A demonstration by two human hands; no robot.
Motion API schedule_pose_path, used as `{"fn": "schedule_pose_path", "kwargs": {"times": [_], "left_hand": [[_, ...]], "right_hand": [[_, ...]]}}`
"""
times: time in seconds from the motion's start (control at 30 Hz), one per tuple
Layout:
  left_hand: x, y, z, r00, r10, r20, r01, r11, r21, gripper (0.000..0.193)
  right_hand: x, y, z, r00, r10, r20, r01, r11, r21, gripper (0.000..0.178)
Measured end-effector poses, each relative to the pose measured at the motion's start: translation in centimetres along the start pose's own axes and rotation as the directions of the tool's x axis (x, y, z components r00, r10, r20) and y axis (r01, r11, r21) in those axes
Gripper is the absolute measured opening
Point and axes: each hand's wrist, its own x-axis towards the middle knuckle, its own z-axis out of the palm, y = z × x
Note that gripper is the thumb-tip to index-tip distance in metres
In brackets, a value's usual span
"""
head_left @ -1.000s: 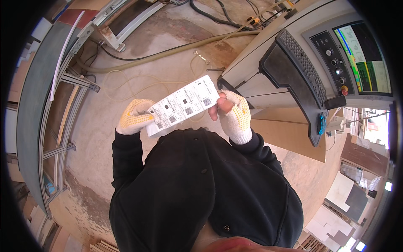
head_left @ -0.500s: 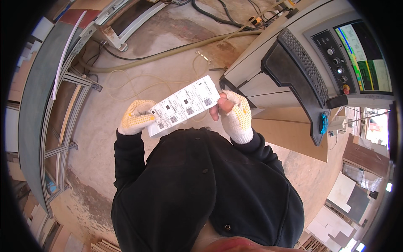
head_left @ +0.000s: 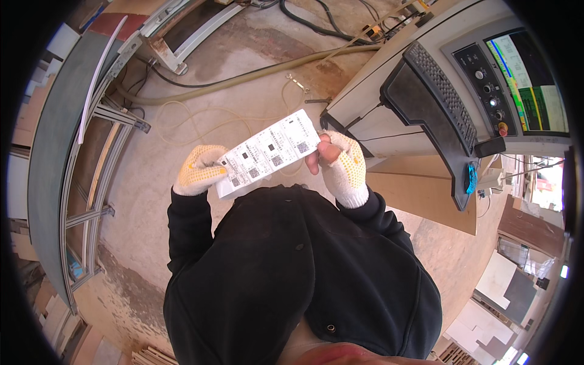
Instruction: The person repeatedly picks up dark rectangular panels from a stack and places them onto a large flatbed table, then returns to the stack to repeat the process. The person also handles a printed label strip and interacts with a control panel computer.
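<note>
A strip of white printed labels [head_left: 264,152] with small square codes is stretched between my two hands, in front of my dark jacket. My left hand [head_left: 201,169], in a white knit glove with yellow dots, pinches the strip's left end, where the paper seems folded over. At the other end my right hand [head_left: 342,163], in a matching glove with bare fingertips showing, grips the strip with thumb and fingers. The strip slants upward to the right.
On the right stands a machine cabinet with a keyboard [head_left: 439,97], a knob panel [head_left: 486,85] and a screen [head_left: 529,85]. To the left runs a long grey-topped bench [head_left: 58,164] on a metal frame. A hose [head_left: 243,77] and a wrench [head_left: 298,83] lie on the floor.
Almost nothing differs. The whole picture has shifted very slightly to the right; both hands keep their hold on the label strip.
</note>
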Motion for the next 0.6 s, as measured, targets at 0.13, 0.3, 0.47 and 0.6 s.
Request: {"fn": "schedule_pose_path", "kwargs": {"times": [0.13, 0.3, 0.47, 0.6], "left_hand": [[0.2, -0.1, -0.1, 1.0, 0.022, 0.011, -0.021, 0.999, -0.043, 0.036], [0.3, 0.1, 0.2, 1.0, -0.026, -0.011, 0.025, 0.997, -0.075, 0.037], [0.7, 0.1, 0.2, 0.999, -0.051, -0.016, 0.05, 0.996, -0.071, 0.039], [1.3, -0.1, -0.2, 1.0, -0.026, -0.005, 0.026, 1.0, 0.01, 0.04]], "right_hand": [[0.0, -0.3, 0.1, 1.0, 0.011, -0.029, -0.011, 1.0, -0.007, 0.023], [0.2, -0.5, 0.2, 0.999, 0.029, -0.035, -0.03, 0.999, -0.024, 0.024], [0.2, -0.6, -0.2, 0.999, 0.03, -0.03, -0.031, 0.999, -0.015, 0.024], [0.4, -0.5, -0.4, 0.999, 0.016, -0.048, -0.017, 1.0, -0.02, 0.026]]}}
